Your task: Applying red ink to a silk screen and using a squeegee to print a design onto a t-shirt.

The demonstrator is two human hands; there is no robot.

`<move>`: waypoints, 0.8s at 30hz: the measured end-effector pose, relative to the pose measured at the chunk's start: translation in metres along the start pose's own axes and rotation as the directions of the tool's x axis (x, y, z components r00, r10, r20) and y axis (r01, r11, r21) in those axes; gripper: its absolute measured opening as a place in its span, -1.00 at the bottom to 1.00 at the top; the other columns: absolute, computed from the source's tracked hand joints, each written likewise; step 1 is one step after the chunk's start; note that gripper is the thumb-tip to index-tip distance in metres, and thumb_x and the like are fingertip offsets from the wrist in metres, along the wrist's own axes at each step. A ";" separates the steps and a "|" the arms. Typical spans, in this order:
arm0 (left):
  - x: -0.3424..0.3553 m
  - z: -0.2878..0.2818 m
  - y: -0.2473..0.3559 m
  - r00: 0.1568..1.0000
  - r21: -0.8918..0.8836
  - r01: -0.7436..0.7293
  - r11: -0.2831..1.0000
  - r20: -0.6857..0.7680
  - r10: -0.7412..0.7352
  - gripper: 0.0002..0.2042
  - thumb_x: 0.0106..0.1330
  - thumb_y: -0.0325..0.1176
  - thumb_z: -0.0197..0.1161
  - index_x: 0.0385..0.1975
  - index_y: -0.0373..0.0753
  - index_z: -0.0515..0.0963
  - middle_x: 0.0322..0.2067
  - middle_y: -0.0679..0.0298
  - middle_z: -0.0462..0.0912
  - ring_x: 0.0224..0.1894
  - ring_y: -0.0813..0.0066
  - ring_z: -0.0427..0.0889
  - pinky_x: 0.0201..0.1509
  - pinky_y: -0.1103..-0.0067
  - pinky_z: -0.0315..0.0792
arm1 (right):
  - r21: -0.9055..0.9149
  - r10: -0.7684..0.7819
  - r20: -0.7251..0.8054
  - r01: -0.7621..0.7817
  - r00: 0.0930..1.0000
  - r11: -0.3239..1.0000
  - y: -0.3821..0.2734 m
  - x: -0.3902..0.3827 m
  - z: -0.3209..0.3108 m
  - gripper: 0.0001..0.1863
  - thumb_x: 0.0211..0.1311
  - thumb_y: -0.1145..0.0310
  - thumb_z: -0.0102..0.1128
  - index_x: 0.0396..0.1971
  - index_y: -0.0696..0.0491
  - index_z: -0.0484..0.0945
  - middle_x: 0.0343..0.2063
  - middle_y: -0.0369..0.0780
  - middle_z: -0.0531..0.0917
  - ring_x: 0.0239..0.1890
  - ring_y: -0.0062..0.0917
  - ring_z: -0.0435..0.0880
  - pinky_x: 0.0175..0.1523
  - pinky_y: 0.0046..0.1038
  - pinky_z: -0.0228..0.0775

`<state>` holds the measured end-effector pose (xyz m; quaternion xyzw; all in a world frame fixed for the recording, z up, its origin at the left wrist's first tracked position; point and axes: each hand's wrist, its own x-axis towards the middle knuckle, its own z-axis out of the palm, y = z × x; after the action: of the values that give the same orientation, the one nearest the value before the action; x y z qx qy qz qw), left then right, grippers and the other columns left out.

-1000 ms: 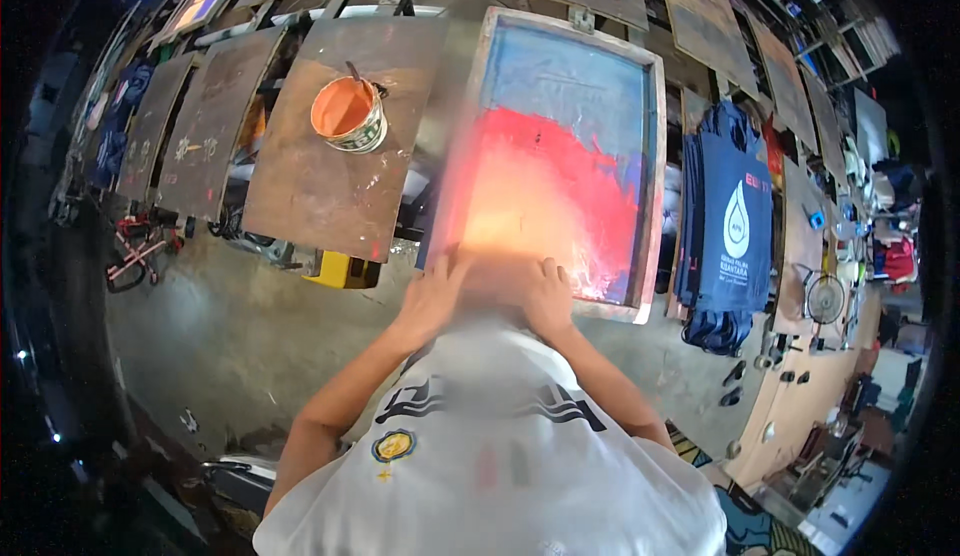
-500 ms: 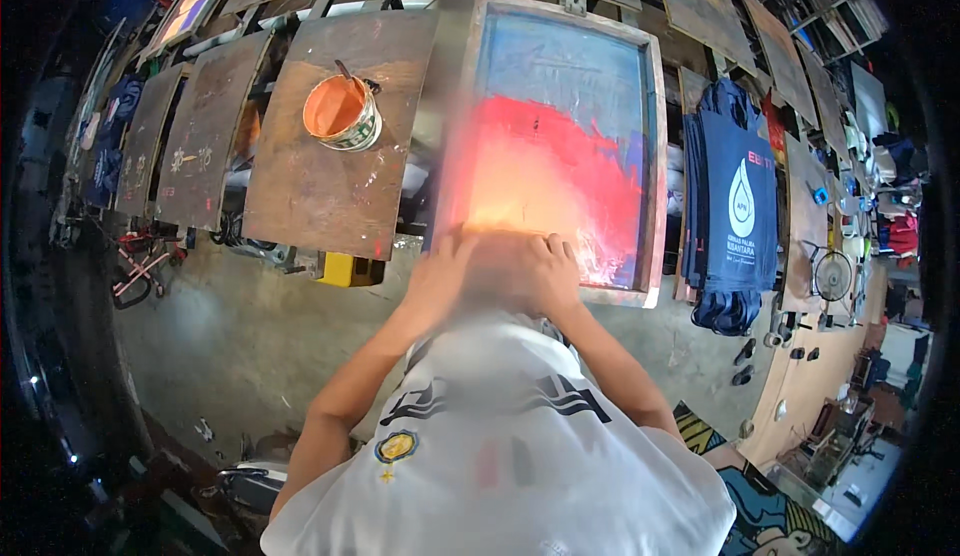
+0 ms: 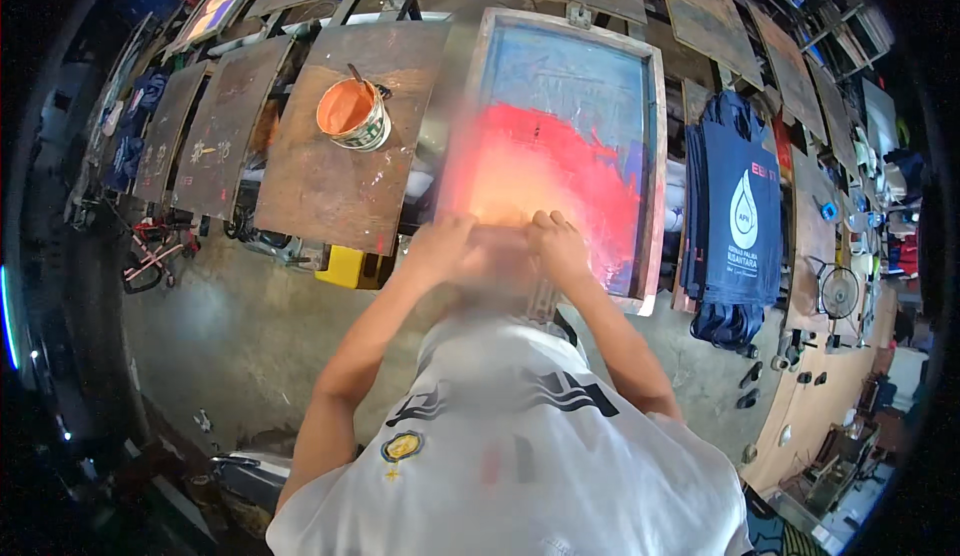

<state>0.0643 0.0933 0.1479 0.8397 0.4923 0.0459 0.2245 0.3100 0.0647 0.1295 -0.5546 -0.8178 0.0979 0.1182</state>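
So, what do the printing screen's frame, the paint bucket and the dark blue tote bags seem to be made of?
Printing screen's frame: probably unvarnished wood, judging by its dull, stained, worn rails. Paint bucket: likely plastic, with a smooth printed wall; thin metal remains possible. Tote bags: matte fabric, shown by soft, bunched ends; exact fibre unclear.

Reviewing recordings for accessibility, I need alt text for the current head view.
A person's left hand and right hand are close together at the near end of a wooden-framed screen smeared with red paint; anything between them is blurred. A bucket of orange paint stands on a board to the left; navy bags are stacked to the right.
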 end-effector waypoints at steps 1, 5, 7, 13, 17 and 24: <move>0.013 0.000 -0.005 1.000 0.003 0.004 1.000 -0.011 -0.004 -0.60 0.25 -0.30 0.30 0.07 -0.11 0.41 0.01 -0.03 0.52 -0.24 -0.13 0.65 -0.16 0.10 0.53 | 0.034 0.050 -0.021 -0.049 0.999 0.998 0.005 -0.002 -0.001 -0.90 0.04 0.46 0.14 -0.42 0.07 0.61 -0.27 -0.17 0.57 -0.13 -0.22 0.56 -0.03 -0.21 0.50; 0.064 0.014 -0.026 0.996 -0.203 -0.087 0.975 -0.002 0.088 -0.63 0.19 -0.31 0.35 -0.02 -0.15 0.43 -0.13 0.02 0.61 -0.23 -0.11 0.66 -0.17 0.16 0.52 | -0.023 0.173 0.013 -0.173 0.985 0.985 0.013 -0.003 0.000 -0.88 0.10 0.42 0.13 -0.42 0.08 0.64 -0.25 -0.16 0.60 -0.06 -0.24 0.59 -0.01 -0.18 0.54; 0.067 0.011 -0.023 0.993 -0.387 0.059 0.920 0.119 -0.013 -0.63 0.17 -0.32 0.37 -0.05 -0.17 0.44 -0.19 0.03 0.64 -0.23 -0.10 0.66 -0.18 0.18 0.52 | -0.066 0.201 0.083 -0.196 0.976 0.978 -0.001 0.003 -0.003 -0.86 0.10 0.39 0.15 -0.39 0.08 0.64 -0.23 -0.16 0.59 -0.06 -0.24 0.59 -0.02 -0.18 0.56; -0.013 0.036 -0.013 0.993 0.019 -0.113 0.993 -0.026 0.113 -0.55 0.18 -0.30 0.33 0.09 -0.17 0.44 -0.19 -0.04 0.66 -0.26 -0.08 0.69 -0.22 0.19 0.55 | -0.112 0.070 0.145 -0.054 0.987 0.992 -0.022 -0.035 0.005 -0.79 0.03 0.38 0.23 -0.30 0.07 0.66 -0.18 -0.20 0.59 -0.06 -0.27 0.59 -0.05 -0.25 0.57; -0.032 0.030 0.008 0.991 0.035 0.111 0.993 0.074 -0.114 -0.55 0.21 -0.32 0.31 0.10 -0.16 0.40 -0.19 0.02 0.66 -0.15 -0.05 0.67 -0.11 0.17 0.51 | -0.129 -0.050 0.045 0.056 0.998 0.990 -0.027 -0.046 0.009 -0.82 -0.02 0.48 0.24 -0.34 0.06 0.67 -0.22 -0.21 0.58 -0.08 -0.31 0.59 -0.04 -0.30 0.55; 0.019 0.030 -0.003 0.965 0.051 -0.065 0.997 -0.252 0.076 -0.62 0.22 -0.45 0.16 0.07 -0.18 0.39 -0.16 -0.03 0.61 -0.12 -0.13 0.63 -0.13 0.14 0.49 | -0.176 0.017 -0.029 -0.022 0.999 0.984 0.006 -0.002 0.005 -0.95 0.01 0.48 0.17 -0.52 0.08 0.60 -0.30 -0.20 0.57 -0.14 -0.31 0.61 -0.11 -0.31 0.58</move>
<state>0.0807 0.1003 0.1170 0.8486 0.4875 0.1503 0.1402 0.3146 0.0644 0.1231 -0.5721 -0.8162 0.0185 0.0790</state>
